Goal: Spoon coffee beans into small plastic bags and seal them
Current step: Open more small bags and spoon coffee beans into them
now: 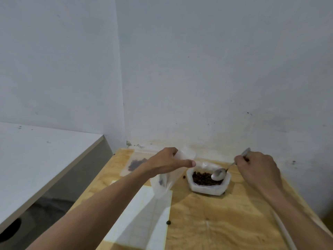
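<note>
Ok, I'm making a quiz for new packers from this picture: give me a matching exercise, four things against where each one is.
Things:
1. spoon
2. open plastic bag
3. filled bag
4. stray bean

Places:
A. lying flat at the table's far left corner
B. alone on the wood near the flat bags
C. held in the left hand
D. held in the right hand, bowl over the white dish of beans

Pairs: 1-D, 2-C, 3-A, 4-B

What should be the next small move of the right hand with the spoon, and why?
Probably dip and scoop: the right hand holds the metal spoon with its empty-looking bowl just over the dark coffee beans in the white tub, while the left hand holds up the clear plastic bag.
</note>
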`<action>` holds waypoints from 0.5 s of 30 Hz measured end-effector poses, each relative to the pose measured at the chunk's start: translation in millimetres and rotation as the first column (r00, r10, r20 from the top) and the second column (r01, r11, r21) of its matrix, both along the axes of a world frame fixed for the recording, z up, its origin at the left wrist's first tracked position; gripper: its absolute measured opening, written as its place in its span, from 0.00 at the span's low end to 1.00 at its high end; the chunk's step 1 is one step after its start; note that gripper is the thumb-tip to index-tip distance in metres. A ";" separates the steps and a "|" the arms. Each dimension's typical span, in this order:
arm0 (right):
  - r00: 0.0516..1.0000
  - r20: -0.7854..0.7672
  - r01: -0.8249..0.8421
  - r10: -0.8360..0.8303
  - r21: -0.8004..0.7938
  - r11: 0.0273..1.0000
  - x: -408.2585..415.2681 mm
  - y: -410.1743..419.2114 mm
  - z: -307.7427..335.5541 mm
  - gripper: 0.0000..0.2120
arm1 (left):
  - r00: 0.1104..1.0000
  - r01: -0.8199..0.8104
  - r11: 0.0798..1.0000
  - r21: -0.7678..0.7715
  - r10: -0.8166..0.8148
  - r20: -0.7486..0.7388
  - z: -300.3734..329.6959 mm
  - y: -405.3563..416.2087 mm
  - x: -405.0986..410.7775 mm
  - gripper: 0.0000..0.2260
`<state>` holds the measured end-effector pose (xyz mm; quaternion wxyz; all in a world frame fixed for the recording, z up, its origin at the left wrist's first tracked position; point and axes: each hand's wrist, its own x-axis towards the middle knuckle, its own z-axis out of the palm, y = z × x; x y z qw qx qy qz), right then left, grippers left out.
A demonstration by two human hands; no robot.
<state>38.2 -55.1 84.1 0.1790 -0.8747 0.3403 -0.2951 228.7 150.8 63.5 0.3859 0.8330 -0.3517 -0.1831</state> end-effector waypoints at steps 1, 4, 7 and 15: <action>1.000 -0.020 0.009 -0.009 -0.003 1.000 -1.1 -0.7 -6.3 0.25 | 1.000 0.016 0.999 0.040 -0.016 0.008 -1.6 -5.1 -3.2 0.36; 1.000 -0.020 0.026 -0.024 0.097 0.995 -0.6 -4.2 -27.3 0.22 | 0.997 0.063 0.995 0.080 -0.060 -0.047 -8.9 -17.5 -11.1 0.31; 0.995 0.084 0.012 -0.047 0.374 0.927 5.3 -2.1 -43.4 0.16 | 0.989 0.060 0.997 0.045 -0.053 -0.138 -15.9 -26.6 -18.5 0.34; 0.967 0.176 0.005 -0.186 0.714 0.700 2.8 -18.3 -41.1 0.11 | 0.994 0.016 1.000 -0.003 -0.016 -0.111 -6.9 -24.4 -18.5 0.32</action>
